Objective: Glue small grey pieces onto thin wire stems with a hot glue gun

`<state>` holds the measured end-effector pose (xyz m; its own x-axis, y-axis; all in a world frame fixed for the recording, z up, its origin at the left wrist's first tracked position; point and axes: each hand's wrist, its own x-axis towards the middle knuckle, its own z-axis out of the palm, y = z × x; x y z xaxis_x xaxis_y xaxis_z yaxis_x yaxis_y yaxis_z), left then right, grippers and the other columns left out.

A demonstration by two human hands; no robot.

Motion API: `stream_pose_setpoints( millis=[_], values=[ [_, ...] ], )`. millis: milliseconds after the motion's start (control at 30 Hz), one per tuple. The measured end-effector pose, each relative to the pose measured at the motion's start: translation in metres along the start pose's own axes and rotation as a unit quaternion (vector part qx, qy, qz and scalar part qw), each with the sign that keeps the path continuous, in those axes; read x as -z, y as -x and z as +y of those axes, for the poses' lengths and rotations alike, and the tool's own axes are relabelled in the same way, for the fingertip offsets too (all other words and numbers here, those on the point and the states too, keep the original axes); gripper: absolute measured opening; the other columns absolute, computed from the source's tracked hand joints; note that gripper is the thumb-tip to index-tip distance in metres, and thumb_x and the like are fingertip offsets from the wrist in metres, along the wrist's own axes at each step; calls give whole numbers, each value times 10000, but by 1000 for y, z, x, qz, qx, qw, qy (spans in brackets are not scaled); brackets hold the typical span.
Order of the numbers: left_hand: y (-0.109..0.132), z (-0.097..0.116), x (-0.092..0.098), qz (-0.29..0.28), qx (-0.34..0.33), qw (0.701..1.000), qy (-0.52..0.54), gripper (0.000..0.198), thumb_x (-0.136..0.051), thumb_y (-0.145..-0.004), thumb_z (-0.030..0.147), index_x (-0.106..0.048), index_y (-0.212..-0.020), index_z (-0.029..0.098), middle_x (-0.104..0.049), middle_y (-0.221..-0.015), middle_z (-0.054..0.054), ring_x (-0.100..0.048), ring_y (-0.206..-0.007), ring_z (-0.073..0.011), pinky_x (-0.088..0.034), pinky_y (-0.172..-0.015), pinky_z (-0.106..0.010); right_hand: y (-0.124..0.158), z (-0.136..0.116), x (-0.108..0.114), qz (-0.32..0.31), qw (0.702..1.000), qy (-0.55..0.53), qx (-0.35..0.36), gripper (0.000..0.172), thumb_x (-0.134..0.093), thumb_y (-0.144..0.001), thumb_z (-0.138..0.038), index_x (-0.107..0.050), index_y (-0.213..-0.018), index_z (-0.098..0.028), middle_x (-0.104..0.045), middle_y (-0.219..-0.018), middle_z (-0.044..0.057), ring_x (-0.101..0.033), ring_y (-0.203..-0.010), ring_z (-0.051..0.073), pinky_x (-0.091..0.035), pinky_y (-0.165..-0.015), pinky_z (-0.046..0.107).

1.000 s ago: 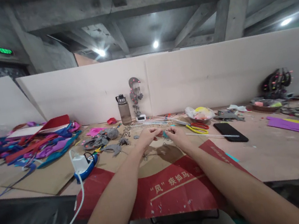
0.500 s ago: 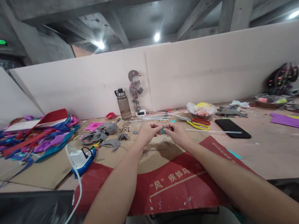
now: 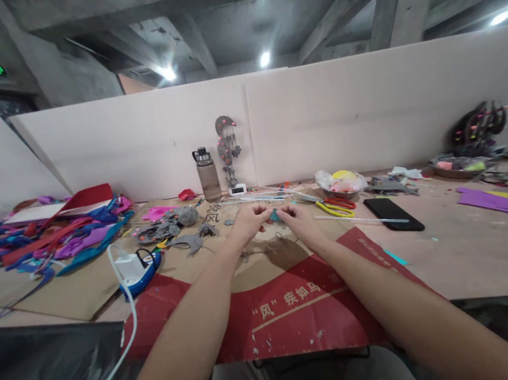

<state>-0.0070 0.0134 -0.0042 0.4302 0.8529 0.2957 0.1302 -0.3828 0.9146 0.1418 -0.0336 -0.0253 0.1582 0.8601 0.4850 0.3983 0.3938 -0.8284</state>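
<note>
My left hand (image 3: 250, 223) and my right hand (image 3: 297, 219) meet over the middle of the cardboard, fingertips pinched close together. Between them is a small teal piece (image 3: 275, 216), perhaps felt; its exact kind is too small to make out. Both hands grip its edges. Thin grey thread (image 3: 281, 235) hangs under the right fingers. The red and brown cardboard (image 3: 287, 322) lies beneath my forearms. Left of my hands are grey felt cutouts (image 3: 189, 244) and a ball of grey yarn (image 3: 188, 215).
Yellow-handled scissors (image 3: 336, 209) and a black phone (image 3: 393, 214) lie to the right. A blue power strip (image 3: 142, 278) with a white cable sits at left, near a heap of coloured felt (image 3: 70, 235). A water bottle (image 3: 207, 175) stands by the white partition (image 3: 342, 109).
The teal piece shows more between my fingertips, and the fingers have shifted slightly around it. The whole view has tilted a little; the other things stay in place.
</note>
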Motion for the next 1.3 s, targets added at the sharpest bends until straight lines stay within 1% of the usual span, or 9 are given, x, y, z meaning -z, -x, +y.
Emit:
stream_pose_setpoints(
  millis=[200, 367, 567, 700, 833, 933, 1067, 1167, 1300],
  values=[
    [-1, -4, -2, -33, 33, 996, 78, 222, -656, -753, 357, -661, -730, 135, -601, -619, -11, -498, -531, -72, -322, -451, -178, 0, -4, 2, 25, 999, 3, -20, 295, -536, -718, -479, -507, -639, -196, -482, -599, -22, -408, -595, 129, -315, -573, 269],
    [-3, -5, 0, -80, 73, 980, 167, 281, -728, -693, 384, -633, -708, 120, -537, -599, 6, -446, -520, -50, -233, -427, -168, 0, -9, 4, 27, 999, -4, -24, 280, -536, -706, -468, -487, -636, -202, -468, -599, -27, -400, -586, 123, -319, -569, 264],
    [-1, -1, 0, -92, 83, 967, 221, 291, -768, -676, 364, -617, -741, 124, -565, -679, -2, -520, -566, -54, -309, -451, -161, 0, -10, 4, 29, 999, -12, -22, 262, -535, -715, -451, -485, -647, -203, -446, -606, -32, -384, -576, 117, -316, -568, 261],
    [-1, 0, 2, -90, 118, 955, 255, 268, -718, -736, 367, -632, -831, 131, -614, -756, -31, -594, -615, -85, -366, -476, -176, 0, -9, 5, 38, 999, -16, -27, 255, -534, -716, -446, -475, -645, -208, -415, -582, -44, -353, -555, 114, -303, -560, 261],
    [-4, -7, 6, -44, 130, 961, 240, 217, -646, -790, 338, -635, -862, 134, -644, -769, -43, -591, -589, -81, -370, -476, -171, 2, -9, 4, 40, 999, -13, -24, 248, -527, -722, -433, -475, -643, -203, -427, -596, -35, -361, -575, 118, -301, -566, 258],
    [-9, -15, 9, 19, 119, 969, 216, 169, -602, -782, 289, -585, -723, 132, -605, -664, -16, -508, -488, -54, -327, -443, -169, 1, -8, 4, 34, 999, -6, -19, 259, -519, -729, -441, -475, -644, -201, -433, -604, -32, -375, -590, 121, -305, -575, 256],
    [-11, -20, 10, 73, 110, 974, 184, 275, -543, -773, 308, -461, -558, 158, -460, -493, 35, -363, -381, -43, -255, -404, -184, 0, -6, 4, 32, 999, -6, -25, 279, -513, -721, -468, -478, -647, -201, -420, -589, -43, -369, -573, 117, -308, -578, 257],
    [-8, -18, 9, 61, 84, 984, 148, 371, -547, -788, 422, -474, -539, 158, -467, -488, 24, -368, -383, -49, -271, -406, -195, 0, -6, 4, 32, 999, -4, -24, 285, -513, -710, -474, -479, -638, -200, -420, -587, -43, -372, -573, 116, -309, -575, 256],
    [-3, -9, 5, -19, 38, 990, 137, 365, -619, -759, 485, -641, -688, 128, -616, -664, -39, -536, -554, -86, -390, -494, -198, 0, -5, 4, 32, 999, 10, -15, 280, -503, -715, -467, -495, -652, -195, -438, -597, -35, -384, -582, 120, -316, -576, 256]
  ],
)
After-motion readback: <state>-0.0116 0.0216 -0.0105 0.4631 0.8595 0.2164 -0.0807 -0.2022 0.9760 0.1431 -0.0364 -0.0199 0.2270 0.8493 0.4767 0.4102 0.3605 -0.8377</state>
